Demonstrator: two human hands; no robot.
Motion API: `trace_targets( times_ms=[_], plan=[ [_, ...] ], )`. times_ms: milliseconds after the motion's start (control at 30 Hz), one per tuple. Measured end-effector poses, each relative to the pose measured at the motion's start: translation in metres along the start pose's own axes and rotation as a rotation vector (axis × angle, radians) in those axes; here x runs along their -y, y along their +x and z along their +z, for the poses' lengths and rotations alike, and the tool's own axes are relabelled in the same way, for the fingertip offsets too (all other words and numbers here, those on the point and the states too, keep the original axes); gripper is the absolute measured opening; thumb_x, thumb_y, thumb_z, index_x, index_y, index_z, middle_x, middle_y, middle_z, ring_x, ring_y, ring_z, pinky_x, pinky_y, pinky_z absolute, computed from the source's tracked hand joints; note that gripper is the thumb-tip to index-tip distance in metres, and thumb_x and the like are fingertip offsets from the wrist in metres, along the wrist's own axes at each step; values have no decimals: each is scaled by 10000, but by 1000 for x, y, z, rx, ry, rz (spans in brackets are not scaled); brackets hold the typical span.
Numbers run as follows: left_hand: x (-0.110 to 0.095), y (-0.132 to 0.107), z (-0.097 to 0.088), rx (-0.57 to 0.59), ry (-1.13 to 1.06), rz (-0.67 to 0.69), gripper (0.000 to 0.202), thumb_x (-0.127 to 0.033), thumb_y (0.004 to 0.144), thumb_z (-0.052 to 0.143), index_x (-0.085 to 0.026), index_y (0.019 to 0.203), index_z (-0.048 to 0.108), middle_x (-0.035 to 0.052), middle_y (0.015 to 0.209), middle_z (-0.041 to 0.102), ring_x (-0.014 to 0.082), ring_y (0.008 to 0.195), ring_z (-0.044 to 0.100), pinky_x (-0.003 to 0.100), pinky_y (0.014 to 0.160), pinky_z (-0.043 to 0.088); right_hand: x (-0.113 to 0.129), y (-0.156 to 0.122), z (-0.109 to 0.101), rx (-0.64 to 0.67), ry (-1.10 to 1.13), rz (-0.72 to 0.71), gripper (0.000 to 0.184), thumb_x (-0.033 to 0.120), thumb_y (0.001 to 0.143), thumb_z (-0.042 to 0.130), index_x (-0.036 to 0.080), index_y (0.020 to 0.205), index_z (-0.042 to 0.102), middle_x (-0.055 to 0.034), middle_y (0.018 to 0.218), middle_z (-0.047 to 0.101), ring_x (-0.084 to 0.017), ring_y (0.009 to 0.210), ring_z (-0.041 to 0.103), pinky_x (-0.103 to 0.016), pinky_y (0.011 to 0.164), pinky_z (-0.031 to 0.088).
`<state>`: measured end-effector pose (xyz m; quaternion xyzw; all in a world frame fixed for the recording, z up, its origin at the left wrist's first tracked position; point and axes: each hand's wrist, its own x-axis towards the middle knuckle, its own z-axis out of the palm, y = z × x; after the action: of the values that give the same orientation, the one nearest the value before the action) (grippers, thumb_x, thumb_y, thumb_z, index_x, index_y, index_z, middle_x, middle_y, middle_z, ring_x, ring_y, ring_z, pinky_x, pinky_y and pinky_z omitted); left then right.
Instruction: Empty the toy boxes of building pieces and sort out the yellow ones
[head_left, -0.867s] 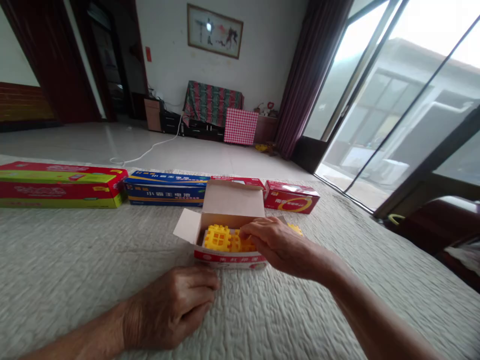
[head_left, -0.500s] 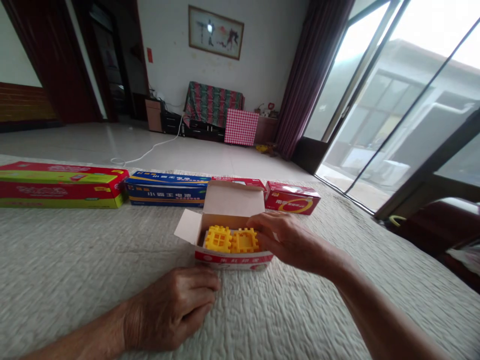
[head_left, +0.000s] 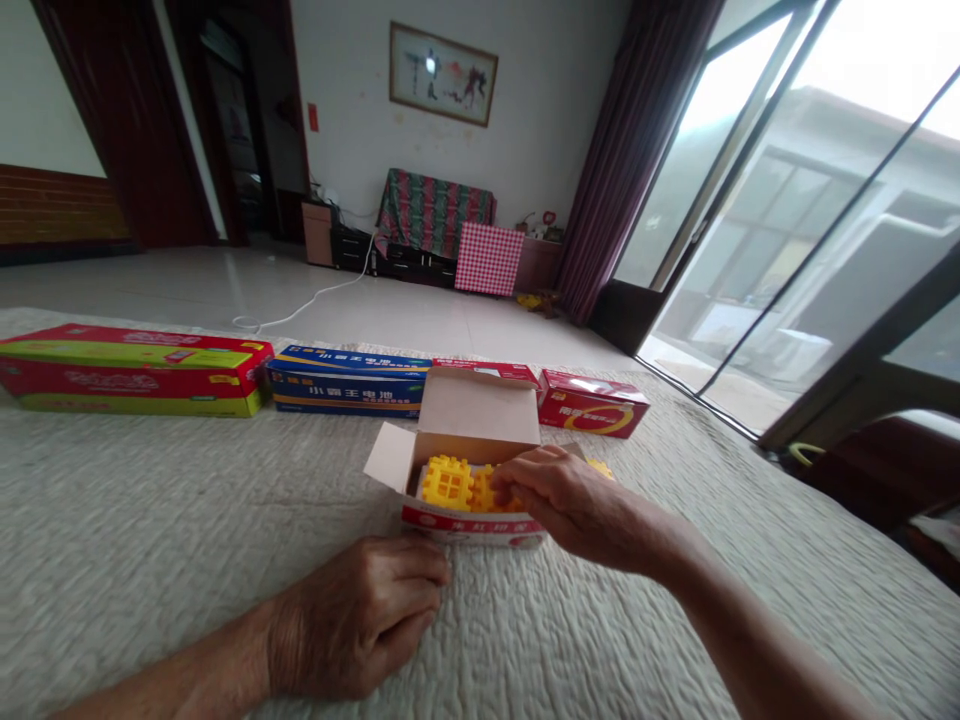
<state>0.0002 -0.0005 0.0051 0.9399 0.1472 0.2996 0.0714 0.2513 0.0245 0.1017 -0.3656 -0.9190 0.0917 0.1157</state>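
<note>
A small red-and-white carton (head_left: 472, 528) stands open on the quilted cover, its lid raised and left flap folded out. Inside sit yellow toy building blocks; the left block (head_left: 448, 484) has a window-like grid and notched edges. My right hand (head_left: 562, 500) reaches over the carton's right side, fingers bent down onto the right yellow block (head_left: 482, 488), which they partly cover. Its thumb is hidden. Beyond that hand a bit of another yellow piece (head_left: 600, 468) shows. My left hand (head_left: 367, 610) rests on the cover, fingers curled, close to the carton's front lower edge.
Behind the carton stands a row of boxes: a long red-and-green box (head_left: 135, 375), a blue battery box (head_left: 349, 385), a red box (head_left: 487, 368) partly hidden by the lid, and another red box (head_left: 592, 403). Glass doors (head_left: 787, 230) are at the right.
My right hand has moved from the carton's right edge onto the right yellow block. The yellow piece beyond it has come into sight. My left hand stays by the carton; the view has shifted slightly.
</note>
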Motion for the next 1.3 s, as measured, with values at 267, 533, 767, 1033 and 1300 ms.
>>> trace_targets(
  times_ms=[267, 533, 767, 1033, 1300],
  plan=[
    [1, -2, 1, -3, -22, -19, 232, -77, 897, 432, -158, 951, 642, 64, 928, 697, 155, 868, 648, 255, 823, 550, -7, -1, 2, -17, -72, 41, 257, 133, 954, 404, 182, 1033, 643, -54, 942, 685, -172, 906, 587, -356, 866, 420],
    [2, -3, 4, -24, -29, -6, 213, -76, 891, 458, -142, 948, 651, 90, 970, 704, 169, 920, 664, 268, 868, 550, -11, -1, 1, -38, -129, 87, 249, 157, 959, 397, 180, 981, 644, -59, 901, 654, -170, 876, 563, -330, 819, 418],
    [2, -3, 4, -24, -35, -10, 218, -74, 887, 454, -142, 936, 656, 90, 962, 708, 169, 917, 670, 265, 870, 552, -11, 1, 1, -52, -162, 90, 254, 160, 956, 399, 169, 928, 651, -52, 823, 642, -157, 788, 553, -322, 775, 402],
    [2, -2, 3, -32, -18, -3, 239, -74, 886, 441, -148, 950, 659, 83, 944, 708, 171, 896, 669, 270, 860, 560, -12, 0, 0, -67, -103, 123, 279, 196, 956, 401, 184, 957, 680, -54, 829, 663, -162, 789, 574, -307, 741, 416],
    [0, 0, 1, -21, -12, -9, 254, -69, 895, 427, -159, 964, 655, 63, 925, 707, 161, 890, 659, 265, 849, 556, -14, -2, -3, -91, -102, 101, 303, 213, 974, 379, 165, 968, 679, -63, 834, 657, -157, 767, 565, -304, 717, 421]
  ],
)
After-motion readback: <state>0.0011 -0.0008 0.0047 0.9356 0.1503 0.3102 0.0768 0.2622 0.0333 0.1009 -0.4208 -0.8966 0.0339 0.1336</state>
